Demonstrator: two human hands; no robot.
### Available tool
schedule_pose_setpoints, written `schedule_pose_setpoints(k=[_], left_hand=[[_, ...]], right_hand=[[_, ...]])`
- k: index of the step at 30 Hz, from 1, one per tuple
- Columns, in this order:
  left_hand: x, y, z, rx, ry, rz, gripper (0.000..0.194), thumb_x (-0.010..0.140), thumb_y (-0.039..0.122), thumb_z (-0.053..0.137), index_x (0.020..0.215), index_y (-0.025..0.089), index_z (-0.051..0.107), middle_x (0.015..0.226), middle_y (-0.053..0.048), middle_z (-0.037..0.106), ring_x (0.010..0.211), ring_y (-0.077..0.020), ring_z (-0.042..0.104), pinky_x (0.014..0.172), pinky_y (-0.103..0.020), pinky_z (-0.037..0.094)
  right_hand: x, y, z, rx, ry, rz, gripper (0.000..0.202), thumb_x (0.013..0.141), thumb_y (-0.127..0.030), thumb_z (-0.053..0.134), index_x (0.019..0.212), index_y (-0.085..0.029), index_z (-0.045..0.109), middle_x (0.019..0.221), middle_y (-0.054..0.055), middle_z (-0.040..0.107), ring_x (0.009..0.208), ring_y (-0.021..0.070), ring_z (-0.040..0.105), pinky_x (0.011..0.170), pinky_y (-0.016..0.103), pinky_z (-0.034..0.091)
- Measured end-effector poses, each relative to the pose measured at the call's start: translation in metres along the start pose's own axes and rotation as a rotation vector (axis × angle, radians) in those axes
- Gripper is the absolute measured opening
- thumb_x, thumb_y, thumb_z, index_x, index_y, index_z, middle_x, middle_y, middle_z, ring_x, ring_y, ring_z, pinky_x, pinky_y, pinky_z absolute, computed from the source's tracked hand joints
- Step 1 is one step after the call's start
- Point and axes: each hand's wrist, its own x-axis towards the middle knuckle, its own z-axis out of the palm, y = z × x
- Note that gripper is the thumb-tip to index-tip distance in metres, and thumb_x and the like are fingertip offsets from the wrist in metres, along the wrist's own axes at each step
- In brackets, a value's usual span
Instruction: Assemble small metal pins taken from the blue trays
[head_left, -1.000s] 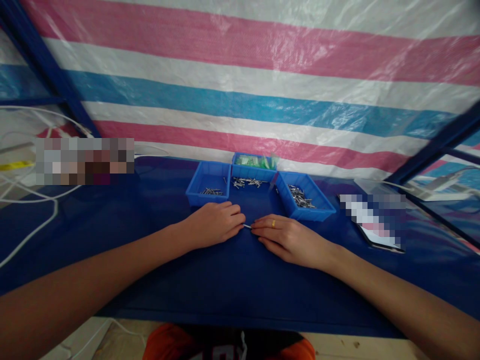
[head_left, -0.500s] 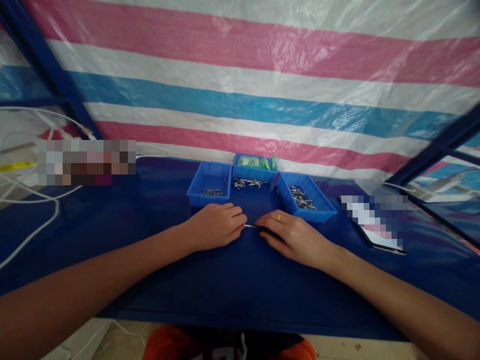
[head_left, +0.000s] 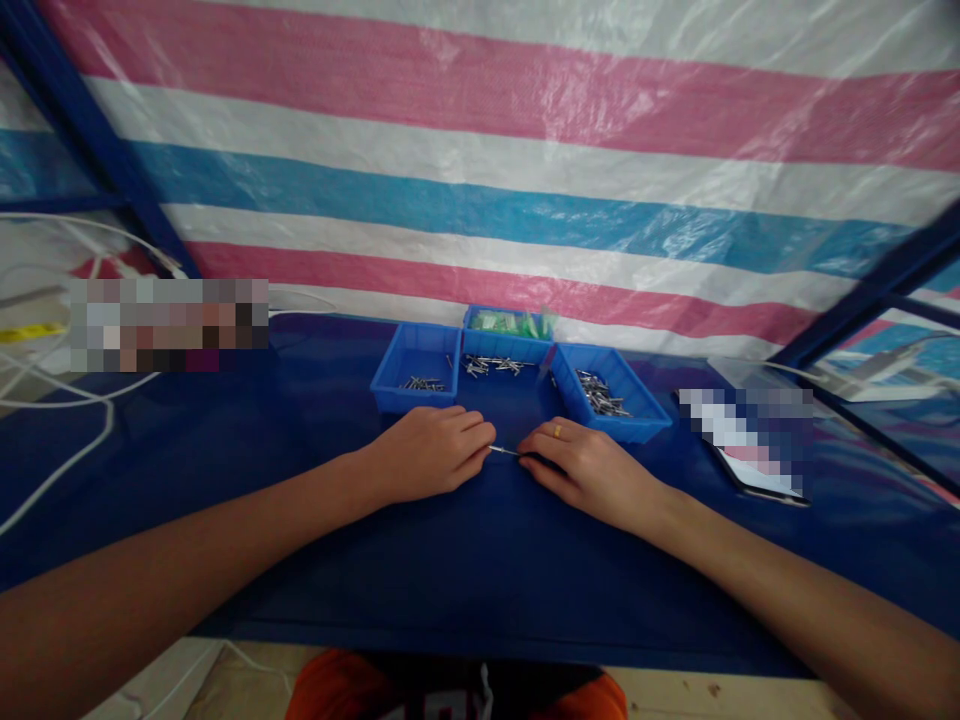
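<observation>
The left hand (head_left: pixel 442 452) has its fingers pinched around one end of a thin metal pin (head_left: pixel 504 450); the other end meets the right hand's (head_left: pixel 581 462) fingertips, drawn in narrow. The pin bridges the gap between them, well in from the worktop's (head_left: pixel 480 580) near edge. Toward the far edge, loose metal pieces (head_left: pixel 499 366) lie among three blue bins (head_left: pixel 506 347).

The left hand (head_left: pixel 433 453) and right hand (head_left: pixel 589 465) hide the ends of a thin metal piece (head_left: pixel 504 450). Pixelation masks much of the flat device (head_left: pixel 759 486) at right. Frame edges cut off both forearms (head_left: pixel 217 540). The green items (head_left: pixel 510 322) are too blurred to identify.
</observation>
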Motion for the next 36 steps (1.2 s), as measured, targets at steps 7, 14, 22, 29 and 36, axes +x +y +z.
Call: schedule_pose_setpoints(k=[7,14,22,29,36], left_hand=[[-0.0003,-0.0005,0.0015,0.002,0.033,0.009,0.020,0.092,0.026,0.037,0.087,0.017,0.054,0.082,-0.002,0.059,0.074,-0.0137,0.054,0.064,-0.024,0.038],[-0.0006,0.0000,0.0012,-0.010,0.027,0.000,0.021,0.092,0.028,0.038,0.085,0.017,0.055,0.080,-0.001,0.059,0.073,-0.0134,0.054,0.063,-0.024,0.038],[0.0003,0.0008,0.0015,0.012,0.030,0.017,0.024,0.092,0.028,0.037,0.083,0.017,0.055,0.079,-0.001,0.059,0.071,-0.0138,0.054,0.063,-0.025,0.038],[0.0004,0.0003,0.0009,0.001,0.028,0.021,0.026,0.093,0.030,0.035,0.084,0.017,0.055,0.078,-0.001,0.059,0.072,-0.0138,0.055,0.064,-0.025,0.039],[-0.0005,0.0004,0.0029,0.011,0.038,0.055,0.025,0.093,0.031,0.038,0.084,0.017,0.055,0.077,-0.001,0.059,0.071,-0.0137,0.055,0.063,-0.025,0.039]], right_hand=[[-0.0012,0.0026,0.0026,-0.009,0.000,-0.005,0.018,0.091,-0.023,0.044,0.097,-0.016,0.060,0.086,0.006,0.060,0.082,0.0174,0.055,0.075,0.031,0.047],[-0.0013,0.0012,0.0017,-0.014,0.016,0.012,0.022,0.093,-0.022,0.038,0.093,-0.015,0.059,0.082,0.006,0.060,0.078,0.0169,0.055,0.072,0.030,0.046],[-0.0008,0.0001,-0.0007,-0.010,0.001,0.017,0.022,0.093,-0.023,0.039,0.094,-0.015,0.060,0.083,0.006,0.060,0.079,0.0169,0.055,0.073,0.030,0.046],[-0.0013,-0.0001,-0.0006,-0.014,-0.001,0.014,0.023,0.093,-0.024,0.040,0.093,-0.015,0.060,0.082,0.006,0.060,0.078,0.0167,0.055,0.073,0.030,0.045],[-0.0004,-0.0020,-0.0028,-0.023,-0.008,0.019,0.024,0.093,-0.024,0.038,0.091,-0.015,0.060,0.081,0.006,0.060,0.077,0.0165,0.054,0.072,0.029,0.045]])
